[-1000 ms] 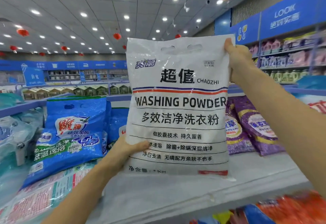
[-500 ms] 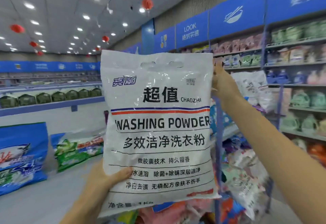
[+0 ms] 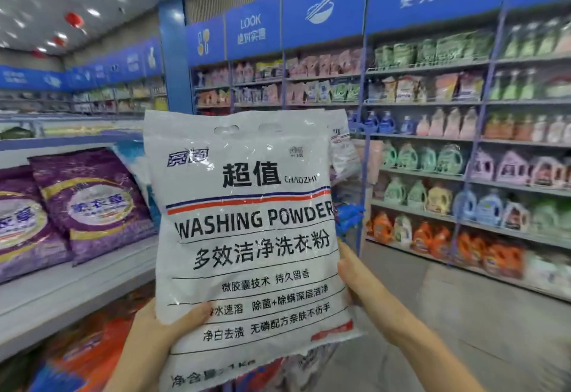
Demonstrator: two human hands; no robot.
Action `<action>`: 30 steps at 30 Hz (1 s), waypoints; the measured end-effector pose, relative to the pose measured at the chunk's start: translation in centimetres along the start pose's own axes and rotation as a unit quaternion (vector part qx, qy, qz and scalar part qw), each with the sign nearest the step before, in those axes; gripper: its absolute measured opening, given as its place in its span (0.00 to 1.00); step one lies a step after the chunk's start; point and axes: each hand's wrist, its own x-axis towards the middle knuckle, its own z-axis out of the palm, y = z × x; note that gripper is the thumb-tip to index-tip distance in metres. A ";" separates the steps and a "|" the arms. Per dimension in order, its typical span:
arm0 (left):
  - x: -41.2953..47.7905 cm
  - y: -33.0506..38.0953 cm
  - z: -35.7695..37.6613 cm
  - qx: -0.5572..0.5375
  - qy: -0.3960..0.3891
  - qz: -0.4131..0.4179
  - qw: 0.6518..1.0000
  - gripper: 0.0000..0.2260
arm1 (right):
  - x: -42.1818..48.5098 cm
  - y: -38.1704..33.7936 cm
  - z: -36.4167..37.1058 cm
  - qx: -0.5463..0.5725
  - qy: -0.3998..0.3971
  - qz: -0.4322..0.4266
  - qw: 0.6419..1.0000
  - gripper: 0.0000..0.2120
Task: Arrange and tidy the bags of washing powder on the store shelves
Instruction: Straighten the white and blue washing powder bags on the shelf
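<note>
Left: two purple bags (image 3: 89, 203) lean upright, side by side, on a pale shelf (image 3: 77, 286); blurred orange and blue packs (image 3: 77, 357) lie on the level below. Lower left of centre: the left hand (image 3: 160, 330) grips the bottom-left corner of the white bag of washing powder (image 3: 250, 237), thumb pressed across the printed front, remaining fingers hidden behind the bag. Centre: the white bag is held upright in the air, clear of every shelf, its front facing the camera; the print reads "WASHING POWDER" beneath a blue and red stripe, and two handle cut-outs sit near its top edge. Behind its upper right corner, part of a second white bag (image 3: 343, 147) of the same kind is visible. Right of centre: the right hand (image 3: 355, 271) clasps the right edge of the held bag at about mid-height, its fingers going behind the bag. Right: wall shelving (image 3: 432, 175) runs under blue signs (image 3: 321, 11) and carries rows of bottles and pouches, blurred, in green, pink, blue and orange.
</note>
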 end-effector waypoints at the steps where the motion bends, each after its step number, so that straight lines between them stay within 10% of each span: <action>1: 0.1 -0.3 1.7 -0.010 -0.020 -0.009 1.000 0.12 | -0.8 0.2 -1.3 0.011 0.012 0.011 1.000 0.16; 10: 5.6 -5.9 15.6 -0.088 -0.103 -0.101 0.986 0.45 | 1.9 7.1 -13.9 0.040 0.024 0.068 0.997 0.28; 20: 22.5 -10.6 29.4 -0.101 -0.087 -0.098 0.986 0.21 | 19.6 11.6 -26.1 0.015 0.059 0.054 0.997 0.30; 30: 37.7 -11.7 40.1 -0.049 -0.056 -0.117 0.990 0.26 | 37.7 14.7 -36.1 0.080 0.055 0.028 0.995 0.24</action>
